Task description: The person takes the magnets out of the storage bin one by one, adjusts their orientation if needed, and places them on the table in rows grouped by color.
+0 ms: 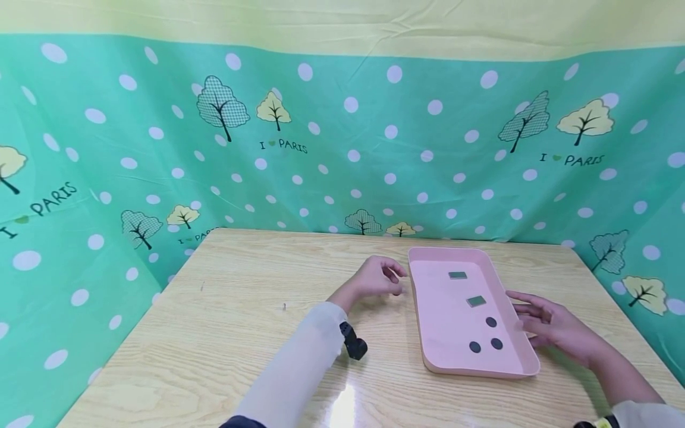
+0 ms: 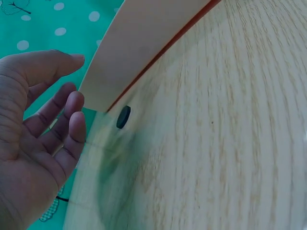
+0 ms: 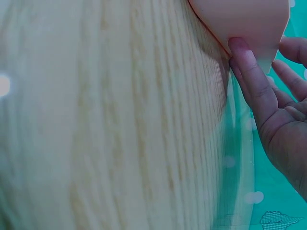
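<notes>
A shallow pink tray (image 1: 441, 324) lies on the wooden table. Inside are two grey-green rectangular pieces (image 1: 475, 301) and three dark round discs (image 1: 496, 343). My left hand (image 1: 381, 277) is beside the tray's left wall, its fingers loosely bent and holding nothing. In the left wrist view, another dark disc (image 2: 123, 117) appears at the tabletop near the outside of the tray wall (image 2: 129, 48). On the opposite side, my right hand (image 1: 551, 324) has its fingertips against the tray's right wall. The right wrist view shows those fingers (image 3: 256, 84) extended along the outer wall.
The light wooden tabletop (image 1: 214, 333) extends left of the tray and in front of it. A green polka-dot curtain (image 1: 342, 148) with tree prints hangs behind the table and along its sides. A black strap device (image 1: 353, 342) is on my left wrist.
</notes>
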